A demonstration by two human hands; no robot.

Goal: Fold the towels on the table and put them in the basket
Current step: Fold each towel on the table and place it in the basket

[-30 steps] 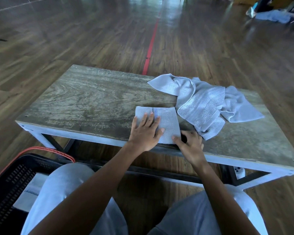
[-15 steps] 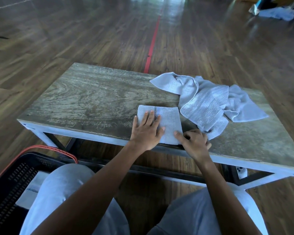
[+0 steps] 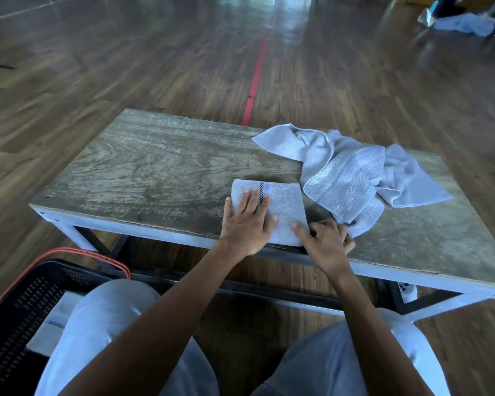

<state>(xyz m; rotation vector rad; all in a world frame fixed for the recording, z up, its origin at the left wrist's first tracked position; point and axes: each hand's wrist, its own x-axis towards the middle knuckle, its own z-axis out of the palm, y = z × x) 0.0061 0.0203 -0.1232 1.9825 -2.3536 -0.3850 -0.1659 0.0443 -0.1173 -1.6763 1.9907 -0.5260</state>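
A small folded pale-blue towel (image 3: 283, 201) with a dark checkered stripe lies near the front edge of the wooden table (image 3: 160, 170). My left hand (image 3: 247, 221) rests flat on its left half, fingers spread. My right hand (image 3: 325, 241) is at the towel's near right corner, index finger on the cloth, other fingers curled. A crumpled pale-blue towel (image 3: 352, 170) sprawls on the table's right part, just right of the folded one. The black basket (image 3: 20, 307) with an orange handle sits on the floor at my lower left, with a folded towel (image 3: 52, 321) inside, partly hidden by my knee.
The table's left half is bare wood. Metal legs and crossbars run beneath the table. My knees in light trousers fill the bottom of the view. A red line crosses the wooden floor beyond the table. A pile of blue cloth (image 3: 466, 24) lies at the far right.
My right hand has curled its fingers and shifted slightly at the folded towel's near right corner. My left hand stays pressed on the towel.
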